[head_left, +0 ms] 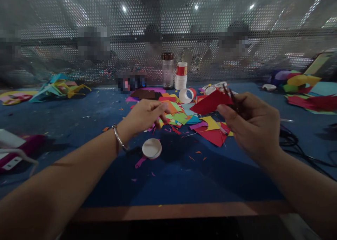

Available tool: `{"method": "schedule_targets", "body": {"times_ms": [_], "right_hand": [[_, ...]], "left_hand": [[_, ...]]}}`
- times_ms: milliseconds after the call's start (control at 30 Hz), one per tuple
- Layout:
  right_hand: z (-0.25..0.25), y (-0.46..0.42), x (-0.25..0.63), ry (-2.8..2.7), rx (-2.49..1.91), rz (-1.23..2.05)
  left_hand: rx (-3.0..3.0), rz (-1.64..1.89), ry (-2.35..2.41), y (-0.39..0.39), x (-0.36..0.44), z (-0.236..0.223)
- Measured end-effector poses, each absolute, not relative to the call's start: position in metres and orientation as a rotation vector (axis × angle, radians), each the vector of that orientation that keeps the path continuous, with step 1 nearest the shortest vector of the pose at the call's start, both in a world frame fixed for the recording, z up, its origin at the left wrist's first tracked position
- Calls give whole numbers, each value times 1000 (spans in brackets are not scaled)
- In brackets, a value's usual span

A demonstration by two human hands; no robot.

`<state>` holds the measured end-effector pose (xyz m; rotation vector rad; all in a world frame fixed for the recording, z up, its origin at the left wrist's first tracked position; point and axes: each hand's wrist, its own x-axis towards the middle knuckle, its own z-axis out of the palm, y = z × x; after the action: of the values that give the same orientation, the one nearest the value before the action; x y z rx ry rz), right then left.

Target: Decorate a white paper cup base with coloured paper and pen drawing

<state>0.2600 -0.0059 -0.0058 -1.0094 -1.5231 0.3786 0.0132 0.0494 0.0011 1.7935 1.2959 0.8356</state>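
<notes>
My right hand [252,124] is closed on a piece of red paper [212,102], thumb in front. A dark, pointed tool, perhaps scissors [228,90], sticks up from the same hand; its handles are hidden by the fingers. Over the pile of coloured paper scraps [181,118], my left hand [147,116] hovers with fingers loosely bent and apart, and I see nothing in it. A white cup base [152,148] with a purple paper strip [140,162] beside it stands on the blue table below that hand.
Behind the scraps are a clear bottle [167,71], a stack of paper cups [181,77] and a cup on its side [186,95]. Paper crafts [59,89] lie at left, more coloured paper [310,101] at right. Black cables [297,148] run along the right. A perforated metal screen [131,26] closes the back.
</notes>
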Motion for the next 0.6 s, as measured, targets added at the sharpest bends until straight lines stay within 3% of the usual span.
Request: {"method": "schedule_targets", "body": {"times_ms": [233,600], "right_hand": [[-15,-13,255,-1895,-906,157],[-15,-9,251,-2032,-841,271]], "left_hand": [[1049,690,876,30,42,-1],[1013,1017,829,22,47,-3]]}}
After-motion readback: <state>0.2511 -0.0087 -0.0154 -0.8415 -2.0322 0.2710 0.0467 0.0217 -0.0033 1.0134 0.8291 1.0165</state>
